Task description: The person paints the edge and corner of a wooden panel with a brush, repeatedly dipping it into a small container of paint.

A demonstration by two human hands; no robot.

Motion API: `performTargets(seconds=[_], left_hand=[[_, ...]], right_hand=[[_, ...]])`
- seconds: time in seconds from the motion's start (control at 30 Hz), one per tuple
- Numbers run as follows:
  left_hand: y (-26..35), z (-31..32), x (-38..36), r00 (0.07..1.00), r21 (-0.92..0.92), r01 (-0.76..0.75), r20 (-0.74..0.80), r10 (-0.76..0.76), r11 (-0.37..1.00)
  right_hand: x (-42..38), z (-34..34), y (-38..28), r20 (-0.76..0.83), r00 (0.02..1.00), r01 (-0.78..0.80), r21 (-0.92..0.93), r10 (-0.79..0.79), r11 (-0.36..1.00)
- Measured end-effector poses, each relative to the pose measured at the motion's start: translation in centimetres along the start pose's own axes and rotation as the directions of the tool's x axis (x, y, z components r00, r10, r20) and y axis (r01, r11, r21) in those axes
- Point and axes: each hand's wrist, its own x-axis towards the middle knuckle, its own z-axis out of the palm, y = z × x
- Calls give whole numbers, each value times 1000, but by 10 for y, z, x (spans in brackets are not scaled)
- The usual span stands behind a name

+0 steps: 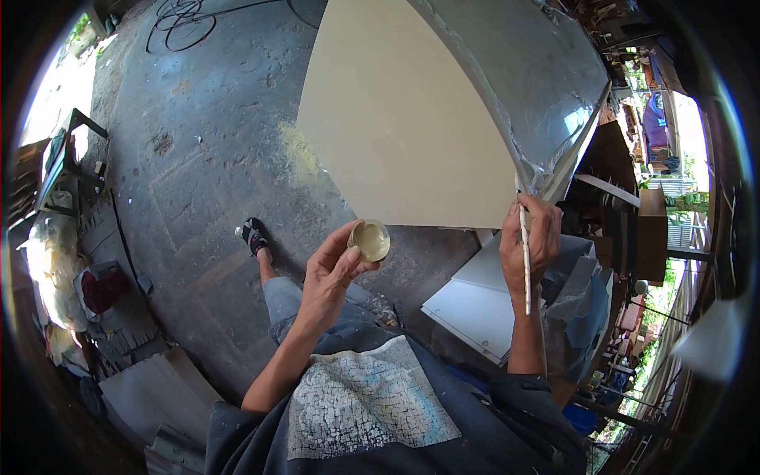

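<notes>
Left hand (328, 269): fingers curled around a small cup (370, 242), thumb against its near side, pinching it in front of the person's body. Cup tipped enough to show pale, olive-cream paint inside; level inside hard to judge.

Right hand (534, 237): thumb and fingers pinching a slim brush (526, 277), handle speckled, bristle end pointing away from the body. Bristles at the right edge of a large cream panel (404, 119), close to its near corner; cannot tell whether they touch.

Cup lies just off the panel's near edge, well apart from the brush. Clear plastic sheet (546, 87) covers the grey face adjoining the panel on the right, bunched near the brush tip.

Below: grey, stained floor (214, 174), pale yellowish patch (298, 154) beside the panel's left edge. Loose black cable (184, 25) at far left. White boards (473, 297) under the right forearm's side.
</notes>
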Motion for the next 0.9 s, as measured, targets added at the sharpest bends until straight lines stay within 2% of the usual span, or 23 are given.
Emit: performTargets(seconds=[0.63, 0.9], left_hand=[[0, 2, 2, 1000, 7, 12, 12, -12, 1000], [-1, 1, 2, 1000, 4, 6, 15, -6, 1000]], right_hand=[[-2, 0, 2, 7, 1000, -21, -17, 21, 1000], [1, 4, 1, -41, 999, 12, -12, -13, 1000]])
